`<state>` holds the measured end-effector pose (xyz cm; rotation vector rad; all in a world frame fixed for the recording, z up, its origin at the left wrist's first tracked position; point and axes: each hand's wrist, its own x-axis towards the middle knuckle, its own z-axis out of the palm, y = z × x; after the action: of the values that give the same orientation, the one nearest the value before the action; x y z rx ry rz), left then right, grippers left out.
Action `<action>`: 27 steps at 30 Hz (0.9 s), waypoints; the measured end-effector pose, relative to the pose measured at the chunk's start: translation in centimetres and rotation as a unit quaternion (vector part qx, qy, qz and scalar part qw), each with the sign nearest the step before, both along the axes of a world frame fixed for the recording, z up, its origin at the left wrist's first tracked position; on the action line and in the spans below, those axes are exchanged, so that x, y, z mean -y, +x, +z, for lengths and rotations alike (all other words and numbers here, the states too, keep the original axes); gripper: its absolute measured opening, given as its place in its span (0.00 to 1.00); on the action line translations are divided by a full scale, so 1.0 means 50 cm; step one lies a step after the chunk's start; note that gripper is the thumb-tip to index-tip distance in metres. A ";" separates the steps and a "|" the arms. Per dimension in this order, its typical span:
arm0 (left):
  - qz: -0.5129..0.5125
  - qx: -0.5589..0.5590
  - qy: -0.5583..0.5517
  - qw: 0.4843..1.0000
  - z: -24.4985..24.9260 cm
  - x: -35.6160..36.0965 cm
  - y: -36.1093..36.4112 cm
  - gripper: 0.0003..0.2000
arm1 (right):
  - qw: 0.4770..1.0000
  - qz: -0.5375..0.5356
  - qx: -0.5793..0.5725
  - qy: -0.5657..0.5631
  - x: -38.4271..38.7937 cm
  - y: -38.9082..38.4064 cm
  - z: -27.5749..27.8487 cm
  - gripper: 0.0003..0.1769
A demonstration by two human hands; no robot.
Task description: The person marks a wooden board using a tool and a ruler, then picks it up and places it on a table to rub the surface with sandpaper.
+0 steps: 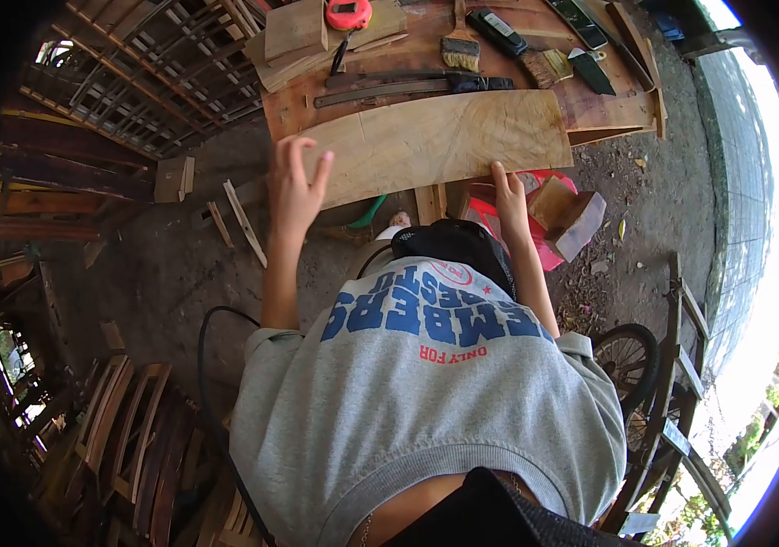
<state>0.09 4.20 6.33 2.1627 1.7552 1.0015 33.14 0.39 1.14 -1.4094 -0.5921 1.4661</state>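
Both hands are up on the pale board (444, 141), which lies flat across the near edge of the workbench (608, 114) with its long side running left to right. The left hand (294, 187) is open, fingers spread and lifted, its palm at the board's near left corner, where the wood overhangs the bench. The right hand (508, 196) sits at the board's near edge towards the right, fingers stretched onto the top face. The thumb is hidden, so I cannot tell whether it pinches the edge or just rests there. Just behind the board, a long dark saw blade (389, 87) lies along the bench, almost touching the far edge. Further back a red tape measure (348, 13) sits by a stack of offcuts (298, 36) at the far left corner. A paintbrush (461, 46), a dark block (496, 32) and a second brush (549, 64) are spread towards the far right. Below the bench by the right hand, a red container (546, 251) holds a wood block (576, 219). A black cable (207, 365) loops over the dirt floor on the left beside curved wooden parts (125, 428). A spoked wheel (626, 351) stands to the right.
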 end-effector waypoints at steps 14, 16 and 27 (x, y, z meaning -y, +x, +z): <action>-0.025 -0.108 -0.093 0.989 -0.017 0.037 0.189 0.40 | 0.875 0.281 0.382 0.102 -0.067 0.316 0.110 0.20; -0.027 -0.095 -0.113 0.989 0.016 0.036 0.228 0.40 | 0.882 0.234 0.403 0.074 -0.089 0.366 0.132 0.20; -0.132 -0.062 -0.074 0.986 0.006 -0.014 0.524 0.30 | 0.719 0.063 0.582 0.376 -0.330 0.451 0.131 0.31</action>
<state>26.27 4.88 6.63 2.3262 1.4844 0.6638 55.72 16.87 7.70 -1.4453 -1.8389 0.0910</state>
